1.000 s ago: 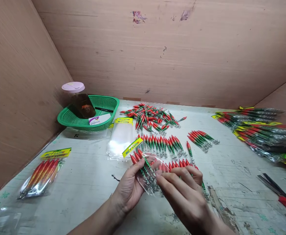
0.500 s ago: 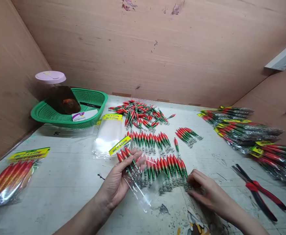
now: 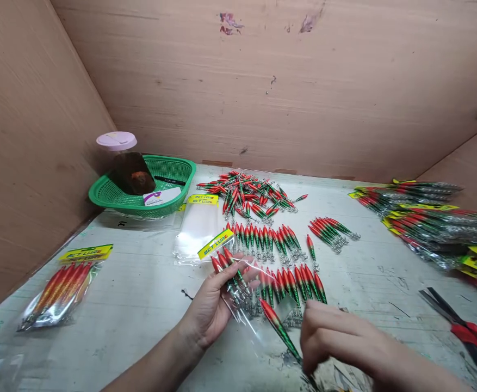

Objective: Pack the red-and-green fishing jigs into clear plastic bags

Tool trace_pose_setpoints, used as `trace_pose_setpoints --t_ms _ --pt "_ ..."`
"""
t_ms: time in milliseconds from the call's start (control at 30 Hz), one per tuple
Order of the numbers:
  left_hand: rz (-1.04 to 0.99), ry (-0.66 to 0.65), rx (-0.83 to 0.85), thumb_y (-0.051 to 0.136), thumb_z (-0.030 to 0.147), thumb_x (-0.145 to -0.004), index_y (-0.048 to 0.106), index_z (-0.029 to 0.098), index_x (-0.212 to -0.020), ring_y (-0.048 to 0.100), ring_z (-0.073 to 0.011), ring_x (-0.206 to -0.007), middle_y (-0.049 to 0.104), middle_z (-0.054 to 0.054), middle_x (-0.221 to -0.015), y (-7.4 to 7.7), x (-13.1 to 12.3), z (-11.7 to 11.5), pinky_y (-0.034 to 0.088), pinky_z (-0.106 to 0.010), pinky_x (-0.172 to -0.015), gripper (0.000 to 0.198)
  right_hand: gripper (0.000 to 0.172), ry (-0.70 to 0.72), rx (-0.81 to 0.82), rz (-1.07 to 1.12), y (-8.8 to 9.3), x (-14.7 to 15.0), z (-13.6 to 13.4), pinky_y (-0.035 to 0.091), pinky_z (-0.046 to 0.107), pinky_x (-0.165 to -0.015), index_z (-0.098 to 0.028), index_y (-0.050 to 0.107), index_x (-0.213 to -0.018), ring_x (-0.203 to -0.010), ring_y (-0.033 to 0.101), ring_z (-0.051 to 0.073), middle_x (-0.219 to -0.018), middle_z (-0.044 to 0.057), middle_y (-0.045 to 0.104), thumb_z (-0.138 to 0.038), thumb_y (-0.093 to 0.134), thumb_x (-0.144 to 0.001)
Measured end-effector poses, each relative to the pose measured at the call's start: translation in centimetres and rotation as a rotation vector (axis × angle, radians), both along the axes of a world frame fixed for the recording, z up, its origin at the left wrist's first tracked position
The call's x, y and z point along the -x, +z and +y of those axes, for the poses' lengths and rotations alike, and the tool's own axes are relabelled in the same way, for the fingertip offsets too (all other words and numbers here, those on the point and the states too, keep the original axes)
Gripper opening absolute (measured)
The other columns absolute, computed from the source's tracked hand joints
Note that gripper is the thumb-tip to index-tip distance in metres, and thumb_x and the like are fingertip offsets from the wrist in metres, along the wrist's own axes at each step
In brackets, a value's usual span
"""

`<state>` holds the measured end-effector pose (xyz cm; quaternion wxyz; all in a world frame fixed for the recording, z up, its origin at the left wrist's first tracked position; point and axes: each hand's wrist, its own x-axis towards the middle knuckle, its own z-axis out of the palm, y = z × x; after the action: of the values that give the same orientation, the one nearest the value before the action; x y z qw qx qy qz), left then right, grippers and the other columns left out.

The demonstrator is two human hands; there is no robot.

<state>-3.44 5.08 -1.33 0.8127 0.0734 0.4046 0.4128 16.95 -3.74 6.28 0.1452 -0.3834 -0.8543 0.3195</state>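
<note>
In the head view my left hand (image 3: 214, 302) grips a clear plastic bag (image 3: 248, 321) with a yellow "BCT LURE" header. Several red-and-green fishing lures (image 3: 232, 272) sit inside it, heads toward the header. Pinched in my right hand (image 3: 340, 340) by its hook end is a single lure (image 3: 278, 326), tilted with its red head toward the bag, apart from the lures inside. Behind my hands a row of lures (image 3: 293, 283) lies side by side, partly hidden by the bag. Another row (image 3: 268, 242) lies farther back.
A loose pile of lures (image 3: 246, 193) lies near the back wall. Left of it are flat empty bags (image 3: 197, 223) and a green basket (image 3: 185, 196) holding a lidded cup. Filled packs (image 3: 426, 228) and red-handled pliers (image 3: 462, 329) lie right; an orange-lure pack (image 3: 69, 288) lies left.
My right hand has picked up a lure from the right end of the near row and brought it closer, toward the bag. My left hand still holds the bag. The view has shifted left.
</note>
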Motion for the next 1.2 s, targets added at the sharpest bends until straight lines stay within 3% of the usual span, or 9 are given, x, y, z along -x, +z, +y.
trace_pose_setpoints --t_ms 133,267,400,500,733,833,900,1067,1200 --pt "-0.006 0.0 -0.012 0.062 0.008 -0.081 0.067 0.01 -0.1 0.071 -0.022 -0.084 0.074 -0.012 -0.094 0.2 -0.1 -0.1 0.057 -0.035 -0.084 0.02 0.007 -0.112 -0.374 -0.085 -1.7 2.9 2.0 0.048 0.027 -0.067 -0.019 0.057 -0.088 -0.077 0.056 0.016 -0.081 0.004 0.062 -0.013 0.055 -0.085" --pt "-0.026 -0.03 -0.048 0.062 0.011 -0.081 0.069 0.007 -0.096 0.071 -0.0237 -0.087 0.074 -0.013 -0.09 0.0 -0.1 -0.3 0.054 -0.036 -0.09 0.017 0.019 -0.208 -0.711 -0.127 -3.7 3.8 2.8 0.044 0.03 -0.066 -0.015 0.06 -0.087 -0.072 0.053 0.016 -0.079 0.006 0.065 -0.009 0.043 -0.09" --pt "-0.03 -0.052 -0.067 0.06 0.015 -0.083 0.068 0.006 -0.098 0.07 -0.0242 -0.088 0.074 -0.014 -0.09 -0.2 0.1 -0.3 0.054 -0.036 -0.088 0.018 0.024 -0.248 -0.86 -0.162 -4.3 3.8 2.8 0.043 0.033 -0.073 -0.014 0.063 -0.092 -0.082 0.054 0.019 -0.091 0.01 0.068 -0.008 0.04 -0.091" --pt "-0.049 -0.054 -0.094 0.06 0.014 -0.084 0.068 0.007 -0.1 0.07 -0.0242 -0.089 0.074 -0.014 -0.092 -0.4 0.1 -0.3 0.054 -0.036 -0.089 0.019 0.024 -0.29 -0.902 -0.145 -4.7 4.1 2.7 0.041 0.033 -0.069 -0.012 0.064 -0.094 -0.075 0.052 0.018 -0.081 0.009 0.065 -0.006 0.041 -0.09" --pt "-0.046 -0.045 -0.113 0.064 0.011 -0.08 0.066 0.009 -0.104 0.07 -0.0256 -0.093 0.074 -0.013 -0.093 -0.5 -0.1 -0.6 0.053 -0.039 -0.092 0.025 0.013 -0.408 -0.76 0.056 -5.2 4.3 2.9 0.04 0.029 -0.062 -0.018 0.059 -0.079 -0.065 0.049 0.015 -0.069 0.002 0.057 -0.011 0.052 -0.088" --pt "-0.03 -0.048 -0.082 0.063 0.011 -0.08 0.066 0.008 -0.104 0.07 -0.0264 -0.092 0.074 -0.014 -0.092 -0.5 0.0 -0.5 0.054 -0.04 -0.091 0.024 0.004 -0.559 -0.658 0.107 -5.1 0.2 3.2 0.046 0.029 -0.063 -0.02 0.059 -0.089 -0.073 0.057 0.016 -0.079 0.004 0.06 -0.018 0.055 -0.087" --pt "-0.026 -0.055 -0.071 0.063 0.011 -0.081 0.067 0.007 -0.103 0.07 -0.0265 -0.092 0.074 -0.014 -0.093 -0.4 0.0 -0.5 0.054 -0.039 -0.09 0.023 0.006 -0.672 -0.574 -0.027 -5.2 -3.5 2.9 0.048 0.029 -0.062 -0.021 0.06 -0.086 -0.074 0.059 0.018 -0.079 0.005 0.06 -0.024 0.054 -0.088" --pt "0.001 -0.046 -0.051 0.06 0.009 -0.082 0.067 0.007 -0.102 0.071 -0.0247 -0.088 0.075 -0.013 -0.09 -0.2 0.0 -0.3 0.057 -0.037 -0.086 0.021 0.013 -0.514 -0.039 -0.229 -6.9 -9.3 -0.3 0.052 0.026 -0.064 -0.022 0.06 -0.094 -0.072 0.061 0.015 -0.082 0.002 0.063 -0.02 0.057 -0.081" --pt "0.004 -0.047 -0.041 0.06 0.008 -0.082 0.066 0.007 -0.101 0.071 -0.0236 -0.085 0.074 -0.013 -0.091 -0.3 -0.1 -0.4 0.057 -0.036 -0.085 0.02 0.024 -0.565 0.02 -0.236 -9.3 -8.2 -2.8 0.052 0.026 -0.064 -0.021 0.056 -0.099 -0.071 0.06 0.015 -0.084 0.002 0.063 -0.017 0.06 -0.076"
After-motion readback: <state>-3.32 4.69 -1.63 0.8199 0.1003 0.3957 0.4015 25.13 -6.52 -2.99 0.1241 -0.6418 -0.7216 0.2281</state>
